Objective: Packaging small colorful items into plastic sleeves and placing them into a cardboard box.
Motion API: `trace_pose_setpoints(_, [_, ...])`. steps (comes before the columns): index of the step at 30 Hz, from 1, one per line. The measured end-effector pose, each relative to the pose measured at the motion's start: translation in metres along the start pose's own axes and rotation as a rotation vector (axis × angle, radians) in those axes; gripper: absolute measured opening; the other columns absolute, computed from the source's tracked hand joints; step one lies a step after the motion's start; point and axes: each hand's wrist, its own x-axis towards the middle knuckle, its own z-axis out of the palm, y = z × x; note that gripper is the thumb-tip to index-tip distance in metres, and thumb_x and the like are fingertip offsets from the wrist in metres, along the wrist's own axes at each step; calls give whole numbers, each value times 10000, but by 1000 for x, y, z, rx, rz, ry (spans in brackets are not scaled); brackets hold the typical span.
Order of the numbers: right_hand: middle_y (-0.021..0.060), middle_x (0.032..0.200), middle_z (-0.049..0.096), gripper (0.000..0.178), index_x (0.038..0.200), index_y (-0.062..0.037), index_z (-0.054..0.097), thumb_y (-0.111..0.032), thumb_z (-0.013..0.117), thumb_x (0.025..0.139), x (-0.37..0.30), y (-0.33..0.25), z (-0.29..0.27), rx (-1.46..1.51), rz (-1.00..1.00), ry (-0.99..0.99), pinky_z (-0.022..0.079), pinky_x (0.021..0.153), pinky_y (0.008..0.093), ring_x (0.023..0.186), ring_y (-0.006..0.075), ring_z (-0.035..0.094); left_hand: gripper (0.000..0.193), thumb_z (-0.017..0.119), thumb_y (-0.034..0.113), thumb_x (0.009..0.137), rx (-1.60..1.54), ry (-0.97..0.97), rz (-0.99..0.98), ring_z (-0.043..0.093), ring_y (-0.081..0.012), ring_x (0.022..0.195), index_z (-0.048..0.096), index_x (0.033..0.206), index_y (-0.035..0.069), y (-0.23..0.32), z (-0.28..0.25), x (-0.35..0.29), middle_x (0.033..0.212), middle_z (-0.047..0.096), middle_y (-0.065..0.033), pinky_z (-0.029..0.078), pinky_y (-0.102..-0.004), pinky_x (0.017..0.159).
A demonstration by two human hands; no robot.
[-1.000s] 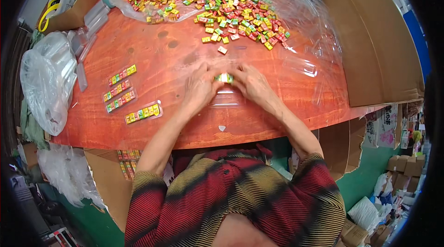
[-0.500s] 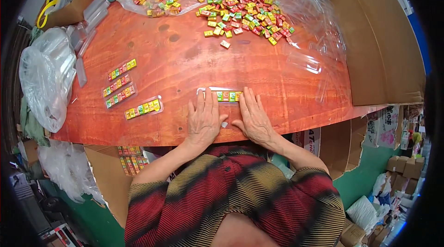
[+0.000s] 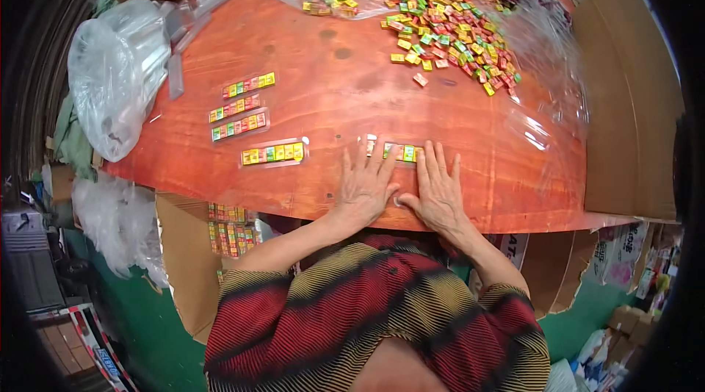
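My left hand (image 3: 363,192) lies with its fingers stretched over the left end of a clear plastic tray holding a row of small coloured boxes (image 3: 401,152). At the right end of that row, my right hand (image 3: 442,197) rests with straight fingers. Green, yellow and reddish boxes show between the hands; the fingers hide the rest. A small pale piece (image 3: 397,202) is between my thumbs. To the left lie several similar filled trays, the nearest one (image 3: 273,153) with mostly yellow boxes on top of the wooden table (image 3: 316,83).
A big heap of small coloured boxes (image 3: 440,17) spreads across the far side. An empty clear tray (image 3: 534,131) lies right, before a tall cardboard panel (image 3: 624,98). A plastic bag (image 3: 114,80) of clear trays sits left. Below the table edge stands an open carton (image 3: 187,260) with filled trays.
The whole view has swung, so the table appears shifted right. Both hands stay on the same tray; the left fingers are spread a little more, baring a box between them.
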Motion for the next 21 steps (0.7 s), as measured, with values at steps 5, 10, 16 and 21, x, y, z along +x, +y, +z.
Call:
trace_pose_setpoints(5, [248,1316,267,859,1221,98,324,-544,524,686,30,0,-2,53,-33,13,116,987,558,1246,358,230,652,497,437,770,126,-46,56,275,-321,1221,345,1258,31,-14,-3,22,1294,352,-146,175,-531,984])
trace_pose_setpoints(10, [239,1263,349,767,1157,54,413,-574,464,719,80,-11,17,181,-137,96,216,934,570,1172,360,331,618,508,386,771,172,-81,-82,279,-351,1206,348,1237,14,-53,-11,34,1291,338,-166,195,-496,987])
trace_pose_setpoints(16, [216,1256,365,752,1184,42,401,-557,468,733,112,-17,31,245,-141,212,209,932,564,1189,379,295,520,493,323,809,181,26,-114,242,-379,1223,364,1266,112,-77,-8,45,1339,281,-158,166,-551,976])
trace_pose_setpoints(21, [194,1137,449,449,1088,13,471,-204,578,710,98,19,7,383,-66,586,300,899,487,1066,354,407,556,519,336,797,244,0,-193,252,-361,1224,371,1238,32,-83,-19,48,1328,287,-182,180,-459,1010])
